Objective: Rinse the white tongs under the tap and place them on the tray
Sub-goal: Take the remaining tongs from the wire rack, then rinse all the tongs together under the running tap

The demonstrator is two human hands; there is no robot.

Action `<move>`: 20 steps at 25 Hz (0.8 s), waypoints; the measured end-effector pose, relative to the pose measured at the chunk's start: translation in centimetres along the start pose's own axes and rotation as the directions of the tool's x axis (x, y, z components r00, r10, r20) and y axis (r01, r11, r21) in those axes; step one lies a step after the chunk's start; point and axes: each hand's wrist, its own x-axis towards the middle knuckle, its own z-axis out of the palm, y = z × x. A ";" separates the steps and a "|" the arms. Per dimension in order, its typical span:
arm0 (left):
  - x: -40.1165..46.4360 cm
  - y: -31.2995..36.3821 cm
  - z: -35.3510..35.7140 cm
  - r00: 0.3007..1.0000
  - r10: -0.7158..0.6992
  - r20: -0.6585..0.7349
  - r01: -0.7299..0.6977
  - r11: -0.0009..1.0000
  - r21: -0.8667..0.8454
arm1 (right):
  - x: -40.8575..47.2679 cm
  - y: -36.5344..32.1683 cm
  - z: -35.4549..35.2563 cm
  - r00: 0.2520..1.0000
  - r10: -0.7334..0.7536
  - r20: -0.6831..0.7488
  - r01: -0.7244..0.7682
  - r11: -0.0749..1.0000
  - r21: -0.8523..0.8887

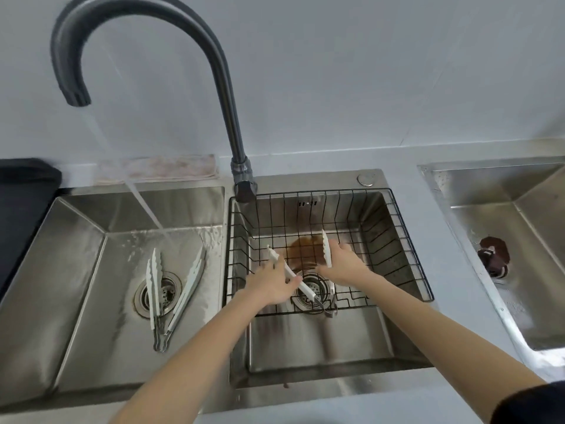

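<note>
One pair of white tongs (293, 275) lies spread wide in the wire basket (406, 240) of the right basin. My left hand (270, 284) grips its left arm and my right hand (344, 264) grips its right arm, whose toothed tip (326, 249) points up. Brown liquid (305, 247) stains the basin floor beneath. Two more white tongs (157, 289) (188, 289) lie over the drain of the left basin. The dark tap (73, 93) pours water (146, 209) into that left basin, beside those tongs.
A dark tray or mat (21, 203) sits at the far left edge. A folded cloth (159, 168) lies behind the left basin. A separate steel sink (504, 240) with a brown plug (493, 255) stands on the right.
</note>
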 end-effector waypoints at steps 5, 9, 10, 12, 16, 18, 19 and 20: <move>0.7 0.8 1.0 0.999 -0.020 0.032 0.026 0.979 -0.200 | 1.3 0.6 1.9 0.999 0.028 -0.041 -0.022 0.988 0.152; 0.4 1.3 1.1 0.999 -0.041 -0.009 0.034 0.919 -0.393 | 2.0 0.8 2.7 0.995 0.073 -0.065 -0.050 0.953 0.300; 0.1 1.4 0.9 0.999 -0.040 -0.012 0.030 0.896 -0.443 | 2.0 0.8 2.8 0.994 0.082 -0.075 -0.053 0.943 0.329; -0.4 1.5 0.6 0.998 -0.039 -0.039 0.014 0.864 -0.504 | 1.8 0.7 2.8 0.990 0.081 -0.112 -0.035 0.930 0.367; -1.2 1.8 0.1 0.990 -0.024 -0.141 -0.064 0.808 -0.586 | 0.4 -0.4 2.3 0.976 0.052 -0.210 0.041 0.908 0.418; -1.8 1.5 -0.2 0.977 -0.053 -0.206 -0.099 0.746 -0.659 | -0.6 -1.3 1.7 0.966 0.036 -0.257 0.085 0.892 0.444; -2.2 1.1 -0.4 0.967 -0.071 -0.244 -0.119 0.722 -0.681 | -1.1 -1.9 1.4 0.960 0.035 -0.279 0.104 0.878 0.467; -2.7 0.7 -0.6 0.956 -0.081 -0.280 -0.142 0.710 -0.690 | -1.7 -2.5 1.1 0.957 0.041 -0.286 0.112 0.861 0.497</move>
